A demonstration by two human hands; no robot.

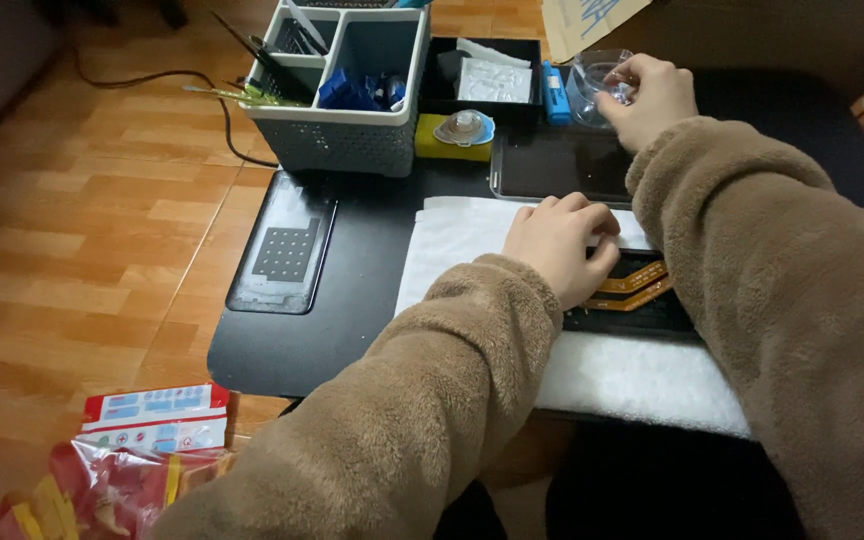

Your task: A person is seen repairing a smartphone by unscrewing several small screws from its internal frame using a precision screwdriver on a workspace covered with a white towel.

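Note:
My left hand (562,243) rests with curled fingers on a dark flat device (642,310) with orange flex cables (635,285), which lies on a white cloth (462,235). It presses on the device's upper edge. My right hand (649,95) reaches to the back of the black table (282,350) and grips a clear plastic container (589,80). Both arms wear fuzzy brown sleeves.
A grey organiser basket (337,135) with tools stands at the back. Beside it are a black tray (482,70), a yellow sponge with a suction cup (457,135), a dark tablet (562,165) and a phone-shaped panel (285,255). Red packaging (122,470) lies on the wooden floor.

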